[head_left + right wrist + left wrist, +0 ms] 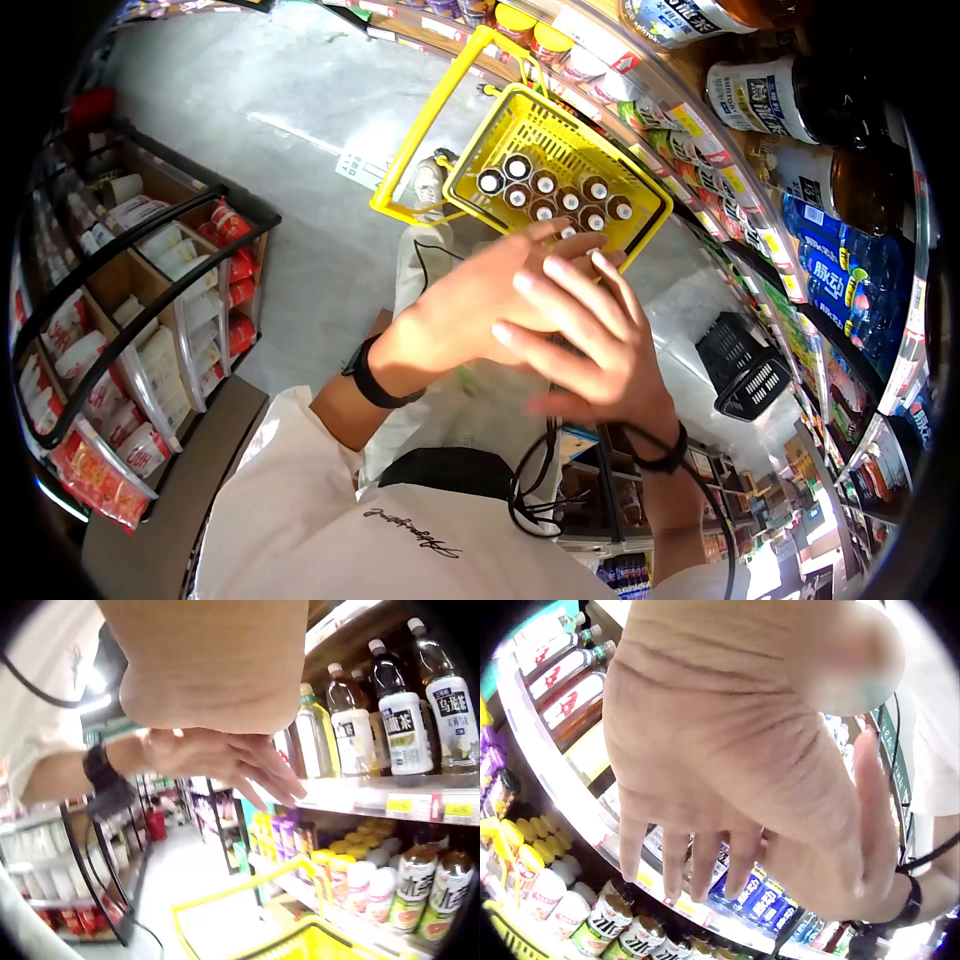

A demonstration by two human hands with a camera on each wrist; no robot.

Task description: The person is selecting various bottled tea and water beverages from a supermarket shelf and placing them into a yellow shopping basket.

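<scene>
My left hand [465, 300] and right hand [605, 350] overlap in front of my body, fingers straight and spread, with nothing held in either. In the left wrist view the left palm [705, 742] fills the middle, with the right hand [817, 870] behind it. Beyond the hands in the head view stands a yellow shopping basket [548, 128], its long yellow handle [440, 115] swung out to the left. Several dark bottles with pale caps [543, 183] stand upright in it; my fingers overlap the nearest ones in this view.
Shelves of bottled drinks run along the right, with tea bottles [405, 724] above and blue-labelled bottles [835, 270] nearby. A black basket [745, 365] is on the floor at right. On the left stands a railed display rack [150, 290] of packaged goods. Grey floor [250, 90] lies between.
</scene>
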